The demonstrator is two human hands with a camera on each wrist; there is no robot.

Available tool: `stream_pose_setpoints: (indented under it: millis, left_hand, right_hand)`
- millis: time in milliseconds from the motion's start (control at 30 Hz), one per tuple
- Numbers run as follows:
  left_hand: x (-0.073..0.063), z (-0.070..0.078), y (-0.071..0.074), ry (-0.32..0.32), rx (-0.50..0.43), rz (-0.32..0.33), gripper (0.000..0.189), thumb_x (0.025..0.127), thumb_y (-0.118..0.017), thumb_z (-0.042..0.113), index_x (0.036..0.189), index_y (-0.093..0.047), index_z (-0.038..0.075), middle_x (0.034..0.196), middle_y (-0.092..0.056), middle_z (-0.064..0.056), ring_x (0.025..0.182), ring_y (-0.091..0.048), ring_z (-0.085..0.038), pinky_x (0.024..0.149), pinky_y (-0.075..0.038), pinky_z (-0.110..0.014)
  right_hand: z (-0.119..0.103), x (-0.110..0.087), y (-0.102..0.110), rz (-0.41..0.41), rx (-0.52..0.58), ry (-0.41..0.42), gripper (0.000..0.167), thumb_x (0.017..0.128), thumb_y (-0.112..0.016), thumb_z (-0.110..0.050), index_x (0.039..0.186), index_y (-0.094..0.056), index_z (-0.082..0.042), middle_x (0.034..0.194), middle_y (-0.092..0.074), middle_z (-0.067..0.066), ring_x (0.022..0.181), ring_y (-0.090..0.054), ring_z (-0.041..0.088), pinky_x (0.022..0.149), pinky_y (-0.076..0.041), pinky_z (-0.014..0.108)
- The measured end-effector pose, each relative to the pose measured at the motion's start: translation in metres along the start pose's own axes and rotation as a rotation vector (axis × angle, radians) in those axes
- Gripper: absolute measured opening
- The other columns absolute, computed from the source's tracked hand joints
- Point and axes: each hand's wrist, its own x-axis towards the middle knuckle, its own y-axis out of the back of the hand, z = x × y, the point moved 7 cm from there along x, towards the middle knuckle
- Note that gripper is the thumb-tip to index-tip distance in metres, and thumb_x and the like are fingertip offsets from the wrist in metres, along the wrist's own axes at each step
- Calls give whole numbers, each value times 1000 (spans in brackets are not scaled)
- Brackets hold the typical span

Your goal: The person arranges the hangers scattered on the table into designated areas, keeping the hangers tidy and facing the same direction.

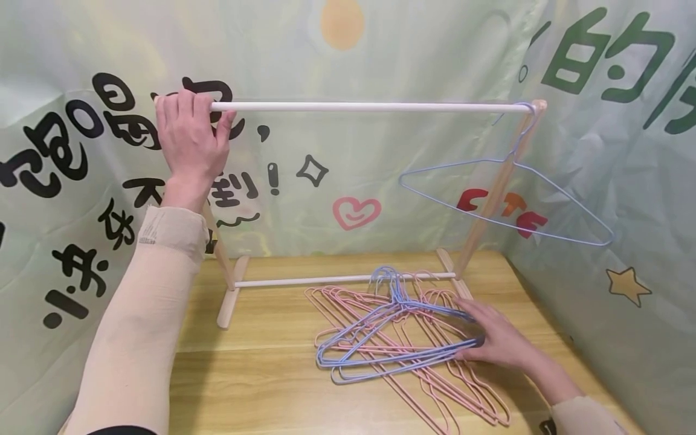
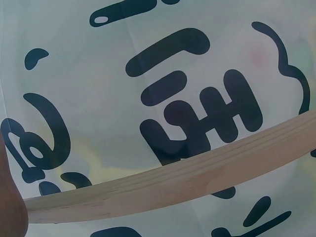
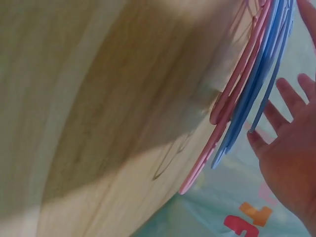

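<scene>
My left hand [image 1: 191, 133] grips the left end of the white top rail [image 1: 348, 107] of a wooden clothes rack. In the left wrist view, the rack's wooden post [image 2: 173, 175] runs past the edge of that hand. My right hand [image 1: 502, 335] is at the right ends of several blue hangers [image 1: 399, 296]. Its fingers [image 3: 291, 101] are spread in the right wrist view, a fingertip at or close to the outermost blue hanger. Under the blue ones lie several pink hangers [image 1: 473, 403]. A single blue hanger [image 1: 600, 243] hangs at the rail's right end.
The rack's lower white bar [image 1: 304, 281] and wooden feet [image 1: 231, 305] stand on a wood-grain table [image 1: 255, 374]. Printed fabric [image 1: 435, 54] encloses the back and both sides, close to the rack.
</scene>
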Motion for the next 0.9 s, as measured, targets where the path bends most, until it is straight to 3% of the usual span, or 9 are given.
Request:
stream_pose_setpoints:
  millis: [233, 500, 733, 900]
  left_hand:
    - [0, 0, 0, 7, -8, 5, 57, 104, -50, 56, 115, -54, 0, 104, -47, -21, 105, -41, -44, 118, -26, -49]
    - [0, -3, -3, 1, 11, -15, 58, 106, -46, 56, 117, -53, -1, 105, -47, -23, 104, -40, -45, 116, -26, -51]
    - [0, -2, -2, -4, 11, -17, 58, 106, -46, 56, 114, -51, -1, 105, -47, -24, 104, -40, -46, 117, -25, -51]
    - [0, -2, -2, -8, 10, -10, 57, 105, -48, 55, 114, -52, -1, 104, -47, -24, 103, -40, -46, 116, -26, -52]
  right_hand:
    - [7, -1, -4, -17, -43, -9, 99, 70, -92, -55, 149, -53, -9, 143, -56, 23, 127, -51, 50, 99, -37, 74]
    - [6, 0, -7, -16, -56, 3, 83, 73, -92, -50, 141, -64, -12, 138, -59, 15, 125, -51, 42, 99, -37, 66]
    - [3, 0, -4, 33, -24, 10, 79, 66, -96, -45, 132, -68, -12, 125, -60, 5, 115, -50, 33, 90, -33, 50]
    - [0, 1, -2, 38, -1, 29, 78, 62, -98, -42, 127, -71, -8, 119, -59, 0, 110, -48, 26, 89, -31, 44]
